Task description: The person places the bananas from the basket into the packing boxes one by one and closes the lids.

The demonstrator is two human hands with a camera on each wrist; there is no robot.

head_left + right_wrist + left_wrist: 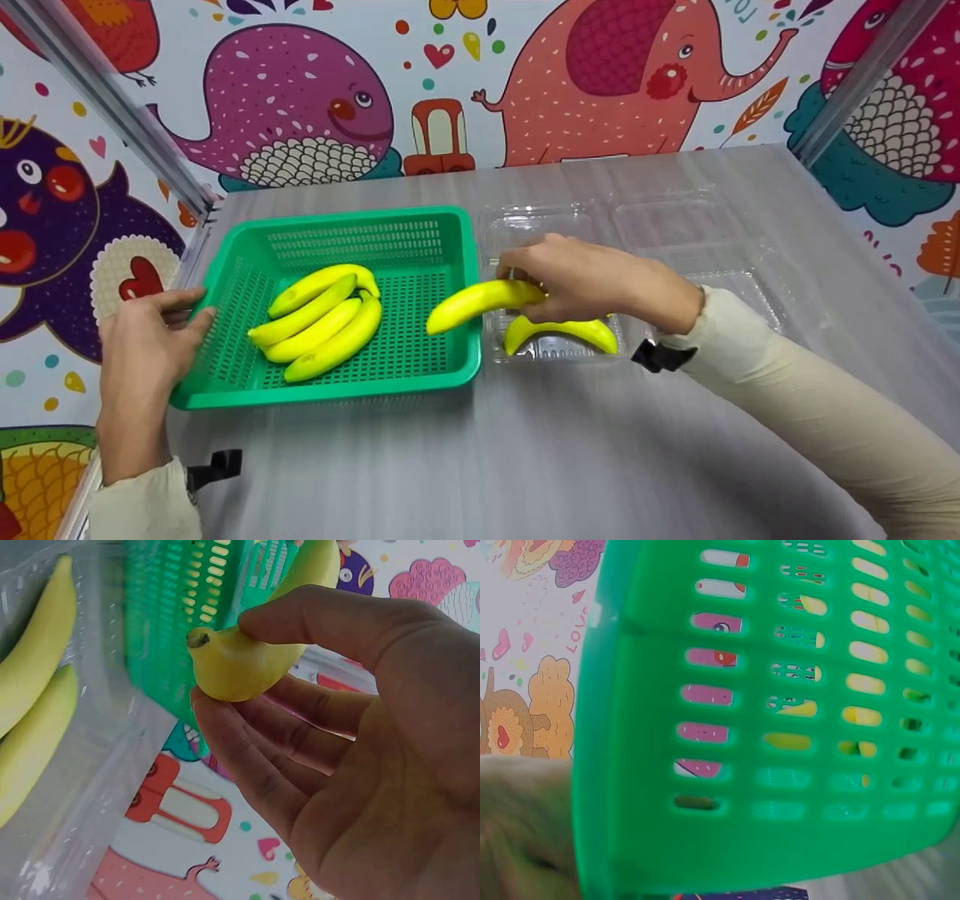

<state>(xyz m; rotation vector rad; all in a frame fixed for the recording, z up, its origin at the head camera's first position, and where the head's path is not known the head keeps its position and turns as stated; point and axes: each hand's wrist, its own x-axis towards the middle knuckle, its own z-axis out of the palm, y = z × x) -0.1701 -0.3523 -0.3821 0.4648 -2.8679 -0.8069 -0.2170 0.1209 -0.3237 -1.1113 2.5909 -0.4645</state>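
My right hand point(581, 277) pinches a yellow banana point(480, 304) near one end, between thumb and fingers. The banana's other end reaches over the right rim of a green basket point(330, 394); its dark tip point(199, 638) shows in the right wrist view. Several bananas point(322, 322) lie together inside the basket. At the basket's left rim, my left hand point(146, 352) grips the edge with fingers and thumb. Below my right hand, a curved banana point(562, 330) lies in a clear plastic tray point(525, 352). Two bananas point(37, 742) show there in the right wrist view.
The clear tray has further compartments point(667, 221) to the right and back. A cartoon-printed wall point(450, 82) closes off the back and left of the grey table point(450, 465). Metal posts point(855, 90) stand at the back corners.
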